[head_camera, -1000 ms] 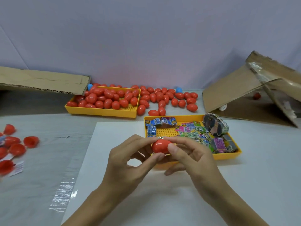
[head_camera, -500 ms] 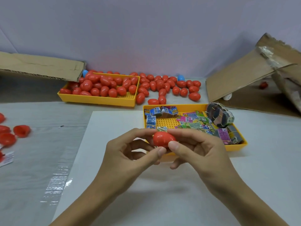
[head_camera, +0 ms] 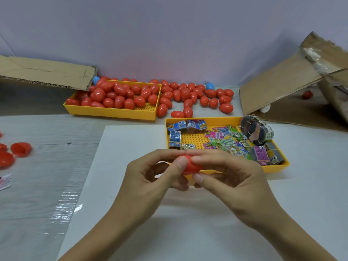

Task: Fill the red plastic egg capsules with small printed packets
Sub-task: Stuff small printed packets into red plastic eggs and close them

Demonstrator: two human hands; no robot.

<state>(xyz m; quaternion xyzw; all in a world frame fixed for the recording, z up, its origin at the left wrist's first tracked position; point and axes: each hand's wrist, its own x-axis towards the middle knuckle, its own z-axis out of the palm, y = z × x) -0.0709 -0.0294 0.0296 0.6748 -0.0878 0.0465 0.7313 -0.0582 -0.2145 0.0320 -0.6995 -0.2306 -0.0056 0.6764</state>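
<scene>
Both hands hold one red egg capsule in front of me, above the white sheet. My left hand pinches its left end with thumb and fingers. My right hand pinches its right end the same way. Fingers cover most of the capsule, so its seam is hidden. Just behind the hands stands a yellow tray holding small printed packets and banded bundles. Farther back, a second yellow tray is heaped with closed red eggs.
Loose red eggs and two blue ones lie behind the trays. Open red capsule halves sit at the far left. Cardboard flaps stand at the back left and at the right. A white sheet covers the table near me.
My left thumb has slid over the capsule's left end, covering more of it. The camera view has shifted slightly; both hands stay at the same place with the egg.
</scene>
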